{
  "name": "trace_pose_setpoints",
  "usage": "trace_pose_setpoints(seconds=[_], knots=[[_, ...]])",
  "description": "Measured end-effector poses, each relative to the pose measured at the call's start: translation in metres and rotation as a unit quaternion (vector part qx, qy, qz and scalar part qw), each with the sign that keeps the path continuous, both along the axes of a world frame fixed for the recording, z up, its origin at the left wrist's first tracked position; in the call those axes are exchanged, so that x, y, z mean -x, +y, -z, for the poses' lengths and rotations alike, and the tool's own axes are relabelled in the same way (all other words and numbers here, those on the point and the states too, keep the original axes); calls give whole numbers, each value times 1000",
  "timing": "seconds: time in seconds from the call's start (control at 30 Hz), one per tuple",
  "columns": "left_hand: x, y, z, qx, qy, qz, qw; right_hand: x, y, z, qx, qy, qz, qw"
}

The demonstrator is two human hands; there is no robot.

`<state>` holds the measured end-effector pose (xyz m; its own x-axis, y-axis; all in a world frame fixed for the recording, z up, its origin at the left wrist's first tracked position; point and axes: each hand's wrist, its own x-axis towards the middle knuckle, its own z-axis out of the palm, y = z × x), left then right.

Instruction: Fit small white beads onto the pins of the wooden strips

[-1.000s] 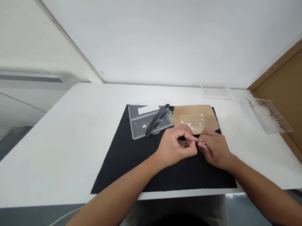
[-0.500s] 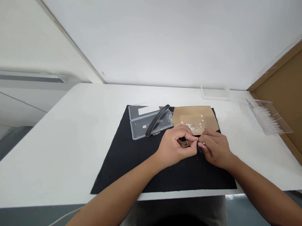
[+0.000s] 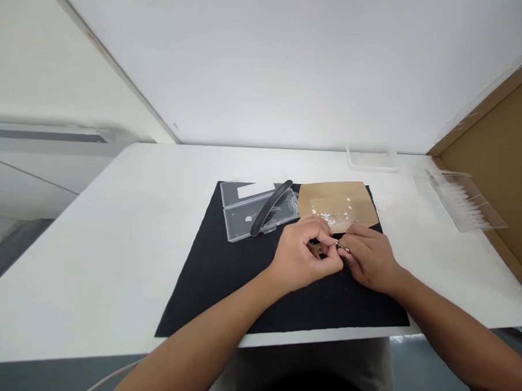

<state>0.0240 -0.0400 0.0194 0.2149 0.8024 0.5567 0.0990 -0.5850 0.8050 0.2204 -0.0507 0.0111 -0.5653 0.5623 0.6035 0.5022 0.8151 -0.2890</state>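
Head view. The two bare hands meet above the black cloth mat (image 3: 214, 280) at the near edge of the white surface (image 3: 90, 240), right of its middle. The right hand (image 3: 370, 259) curls around a small, shiny metal tool (image 3: 343, 247). The left hand (image 3: 305, 250) brings thumb and forefinger together in a pinch at the tool's tip; whether they grip a separate piece is too small to tell. Toward the far edge lie a brown paper sheet (image 3: 334, 190) bearing white chips (image 3: 327, 217) and, to its left, an open clear plastic case (image 3: 227, 222) crossed by a dark curved bar (image 3: 271, 210). The step in hand appears to be fine two-handed tool work; the next move calls for steady, closely aligned fingertips.
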Motion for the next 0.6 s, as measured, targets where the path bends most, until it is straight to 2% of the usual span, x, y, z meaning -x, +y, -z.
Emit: trace_pose_setpoints(seconds=[0.23,0.6], knots=[[0,0,1,-4,-5,-1,1000,-1,-1,6,50,13,-7,999],[1,1,0,12,-2,8,1000,-2,1,3,103,43,-15,994]])
